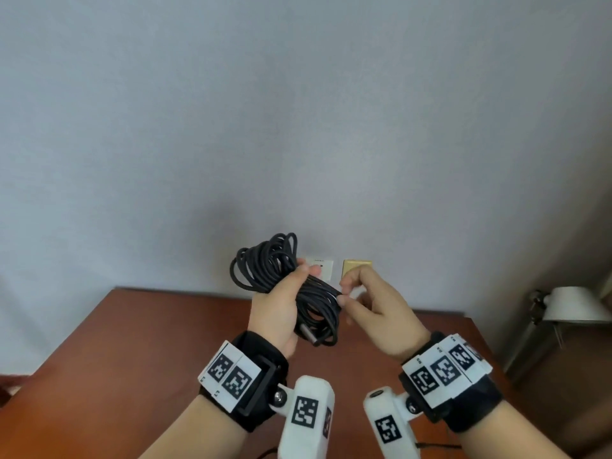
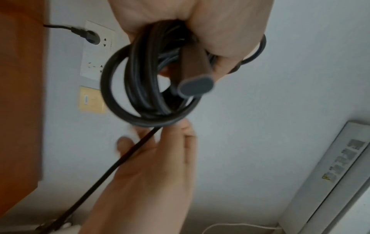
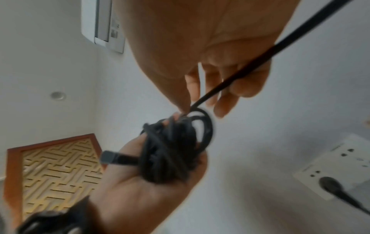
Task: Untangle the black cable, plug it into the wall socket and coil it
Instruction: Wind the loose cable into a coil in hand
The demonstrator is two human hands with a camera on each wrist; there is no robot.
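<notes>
Left hand point(image 1: 278, 303) fingers grip the coiled cable point(image 1: 265, 266) above the bench point(image 1: 132, 342); right hand point(image 1: 381, 313) fingers pinch one strand. No writing legible.

Wall point(image 1: 298, 111): plain, pale grey-blue, evenly lit, meeting a second wall in a corner at right

Worktop point(image 1: 132, 342): reddish-brown wood, smooth, set against the wall

Gold wall plate point(image 1: 357, 267): square, just above the worktop's back edge; the left wrist view shows a small blue port in it

Lamp point(image 1: 576, 306): white shade on a metal fitting, far right, beside the worktop

Air conditioner point(image 2: 328, 178): white wall unit, mounted high

Carved panel point(image 3: 58, 172): yellow geometric fretwork in a red-brown frame, overhead

Recessed light point(image 3: 57, 95): small, round, in the white ceiling near the panel
</notes>
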